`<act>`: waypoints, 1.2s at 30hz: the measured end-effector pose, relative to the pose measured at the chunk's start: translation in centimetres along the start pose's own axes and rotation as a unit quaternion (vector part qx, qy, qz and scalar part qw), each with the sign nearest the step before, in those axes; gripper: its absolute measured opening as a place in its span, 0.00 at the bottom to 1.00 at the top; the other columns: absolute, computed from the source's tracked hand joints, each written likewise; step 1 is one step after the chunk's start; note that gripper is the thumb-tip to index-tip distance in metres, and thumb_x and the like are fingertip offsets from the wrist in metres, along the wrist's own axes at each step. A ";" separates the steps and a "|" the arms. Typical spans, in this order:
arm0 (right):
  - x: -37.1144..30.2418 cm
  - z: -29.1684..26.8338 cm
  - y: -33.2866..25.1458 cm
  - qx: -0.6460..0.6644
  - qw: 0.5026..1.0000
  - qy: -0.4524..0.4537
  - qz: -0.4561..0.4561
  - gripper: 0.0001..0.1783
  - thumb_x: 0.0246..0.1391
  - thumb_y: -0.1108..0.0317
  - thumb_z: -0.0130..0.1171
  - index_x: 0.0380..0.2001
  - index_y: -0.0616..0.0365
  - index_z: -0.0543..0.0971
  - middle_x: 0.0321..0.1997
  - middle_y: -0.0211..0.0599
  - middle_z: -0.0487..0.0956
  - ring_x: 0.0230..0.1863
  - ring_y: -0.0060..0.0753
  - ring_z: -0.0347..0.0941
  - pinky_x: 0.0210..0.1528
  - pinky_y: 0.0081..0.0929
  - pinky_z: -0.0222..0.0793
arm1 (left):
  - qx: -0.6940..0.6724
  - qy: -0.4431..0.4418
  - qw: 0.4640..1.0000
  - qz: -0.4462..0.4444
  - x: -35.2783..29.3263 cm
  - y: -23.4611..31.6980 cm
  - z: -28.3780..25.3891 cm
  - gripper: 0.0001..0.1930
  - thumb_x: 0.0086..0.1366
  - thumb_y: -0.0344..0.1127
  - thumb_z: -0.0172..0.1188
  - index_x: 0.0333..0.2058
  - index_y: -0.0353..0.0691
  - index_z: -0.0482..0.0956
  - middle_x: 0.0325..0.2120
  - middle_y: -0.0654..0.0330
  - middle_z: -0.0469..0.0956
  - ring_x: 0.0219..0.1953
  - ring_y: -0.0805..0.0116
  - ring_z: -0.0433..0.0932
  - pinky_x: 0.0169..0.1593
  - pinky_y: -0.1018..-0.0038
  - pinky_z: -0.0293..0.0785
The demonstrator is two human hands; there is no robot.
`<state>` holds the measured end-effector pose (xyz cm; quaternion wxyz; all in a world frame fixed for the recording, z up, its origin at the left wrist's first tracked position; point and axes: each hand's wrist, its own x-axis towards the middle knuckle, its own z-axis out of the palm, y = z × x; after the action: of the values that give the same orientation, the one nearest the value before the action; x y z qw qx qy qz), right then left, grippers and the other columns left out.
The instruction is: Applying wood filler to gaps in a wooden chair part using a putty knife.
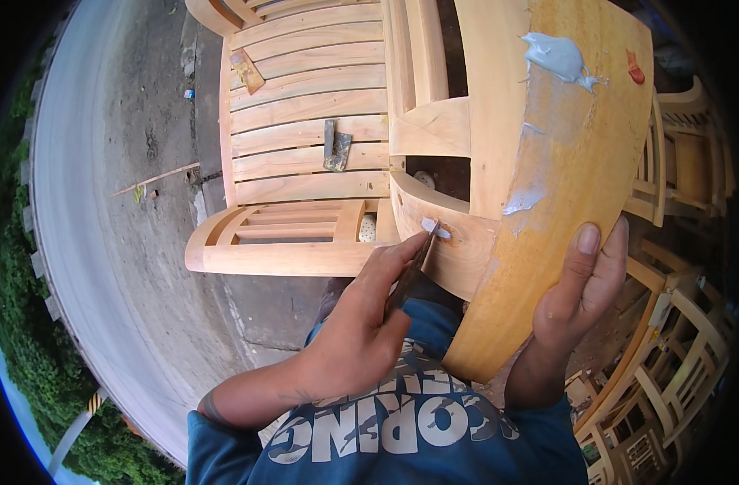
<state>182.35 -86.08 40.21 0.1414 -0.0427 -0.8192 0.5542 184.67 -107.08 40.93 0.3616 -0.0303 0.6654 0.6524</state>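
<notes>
My left hand (361, 319) is closed round a putty knife (408, 279), its dark blade slanting up to the wood. The knife's tip touches a pale smear of filler (436, 228) on the curved top rail of a wooden bench (446, 255). My right hand (584, 283) grips the outer edge of a long yellowish board (483, 331), thumb on its upper face; the other fingers are partly hidden. The board lies beside the rail and bears a thick pale-blue lump of filler (557, 56), thinner smears and an orange-red dab (635, 68).
On the slatted seat (305, 121) lie a dark scraper (335, 147) and a worn yellowish scraper (247, 71). More wooden chair frames (681, 364) crowd the right side. A paved road (86, 202) and a thin stick (155, 179) are to the left.
</notes>
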 end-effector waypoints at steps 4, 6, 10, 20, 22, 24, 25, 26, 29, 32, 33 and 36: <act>0.1 0.4 -0.1 0.002 1.000 0.013 0.001 0.18 0.68 0.65 0.41 0.50 0.70 0.69 0.41 0.40 0.75 0.40 0.22 0.70 0.43 0.19 0.65 | 0.008 -0.006 1.000 -0.002 -0.1 0.4 0.2 0.38 0.52 0.11 0.36 0.66 0.30 0.52 0.52 0.47 0.70 0.59 0.64 0.69 0.65 0.70 0.60; 0.2 0.5 0.0 0.006 1.000 0.026 -0.001 0.17 0.68 0.65 0.41 0.48 0.71 0.68 0.38 0.40 0.74 0.37 0.21 0.69 0.39 0.19 0.65 | 0.002 -0.009 1.000 -0.007 -0.1 0.5 0.2 0.38 0.52 0.10 0.36 0.66 0.30 0.52 0.53 0.47 0.70 0.59 0.64 0.68 0.66 0.70 0.59; 0.2 0.5 0.1 0.009 1.000 0.025 -0.006 0.17 0.68 0.65 0.41 0.48 0.71 0.68 0.38 0.40 0.74 0.37 0.21 0.68 0.39 0.19 0.65 | 0.008 -0.011 1.000 0.002 -0.2 0.6 0.3 0.39 0.52 0.10 0.36 0.66 0.31 0.51 0.54 0.47 0.68 0.60 0.63 0.67 0.66 0.70 0.58; 0.1 -0.1 0.1 -0.008 1.000 -0.004 0.000 0.19 0.68 0.64 0.41 0.52 0.70 0.69 0.45 0.40 0.75 0.44 0.24 0.69 0.50 0.21 0.63 | -0.159 0.015 0.987 -0.017 -1.3 0.6 -0.8 0.39 0.50 0.13 0.40 0.66 0.32 0.54 0.59 0.46 0.63 0.63 0.58 0.64 0.65 0.72 0.57; 0.1 -0.1 0.1 -0.022 1.000 -0.004 -0.004 0.19 0.68 0.64 0.41 0.52 0.70 0.69 0.45 0.40 0.74 0.44 0.24 0.69 0.50 0.21 0.63 | -0.248 0.030 0.967 -0.060 -1.3 0.4 -1.8 0.39 0.50 0.13 0.39 0.66 0.32 0.54 0.59 0.48 0.64 0.62 0.61 0.65 0.65 0.72 0.58; 0.1 -0.1 0.1 -0.035 0.999 -0.006 -0.009 0.19 0.68 0.64 0.41 0.52 0.70 0.69 0.45 0.40 0.74 0.44 0.24 0.69 0.50 0.21 0.63 | -0.331 0.031 0.940 -0.074 -1.1 -0.3 -2.7 0.39 0.50 0.12 0.39 0.66 0.32 0.55 0.58 0.50 0.67 0.60 0.62 0.70 0.65 0.71 0.61; 0.1 0.0 0.2 -0.043 0.999 0.005 -0.012 0.20 0.68 0.64 0.41 0.53 0.71 0.69 0.45 0.40 0.74 0.45 0.24 0.69 0.50 0.21 0.63 | -0.334 0.046 0.937 -0.091 -1.0 -0.2 -3.0 0.38 0.49 0.12 0.40 0.64 0.30 0.57 0.56 0.47 0.69 0.58 0.60 0.72 0.64 0.67 0.66; 0.1 0.1 0.2 -0.051 0.998 0.016 -0.014 0.20 0.68 0.64 0.41 0.53 0.71 0.69 0.46 0.40 0.74 0.45 0.24 0.69 0.50 0.22 0.63 | -0.337 0.047 0.936 -0.090 -0.9 -0.6 -3.4 0.38 0.49 0.12 0.40 0.64 0.30 0.57 0.56 0.47 0.69 0.58 0.60 0.72 0.64 0.67 0.66; 0.1 0.3 0.0 -0.037 0.999 0.020 -0.011 0.22 0.68 0.63 0.41 0.55 0.71 0.67 0.48 0.41 0.74 0.46 0.25 0.69 0.51 0.22 0.63 | -0.459 0.019 0.882 -0.107 -1.0 -2.7 -4.8 0.37 0.49 0.13 0.43 0.63 0.29 0.59 0.56 0.44 0.70 0.58 0.55 0.72 0.63 0.62 0.68; 0.1 0.6 -0.4 0.007 0.999 0.033 0.015 0.19 0.68 0.64 0.41 0.51 0.69 0.68 0.42 0.38 0.73 0.41 0.23 0.67 0.46 0.21 0.63 | -0.552 0.002 0.826 -0.117 -1.2 -3.8 -5.4 0.38 0.51 0.16 0.46 0.64 0.29 0.55 0.57 0.42 0.68 0.58 0.49 0.72 0.60 0.56 0.71; 0.1 0.6 -0.5 0.004 0.999 0.030 0.013 0.19 0.68 0.64 0.41 0.51 0.69 0.68 0.42 0.38 0.73 0.41 0.23 0.67 0.46 0.21 0.63 | -0.589 -0.036 0.801 -0.107 -1.3 -4.2 -5.5 0.38 0.52 0.17 0.47 0.65 0.30 0.53 0.58 0.42 0.67 0.58 0.48 0.71 0.59 0.54 0.72; 0.0 0.4 -0.1 0.013 0.999 0.027 0.027 0.20 0.68 0.63 0.41 0.53 0.70 0.67 0.43 0.39 0.73 0.42 0.23 0.68 0.46 0.20 0.64 | -0.636 -0.092 0.760 -0.092 -2.0 -5.1 -5.4 0.38 0.56 0.19 0.49 0.67 0.33 0.49 0.58 0.42 0.67 0.58 0.46 0.71 0.58 0.49 0.73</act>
<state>182.25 -86.52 40.19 0.1490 -0.0783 -0.8063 0.5671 186.41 -113.48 37.02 0.3771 -0.2541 0.0544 0.8890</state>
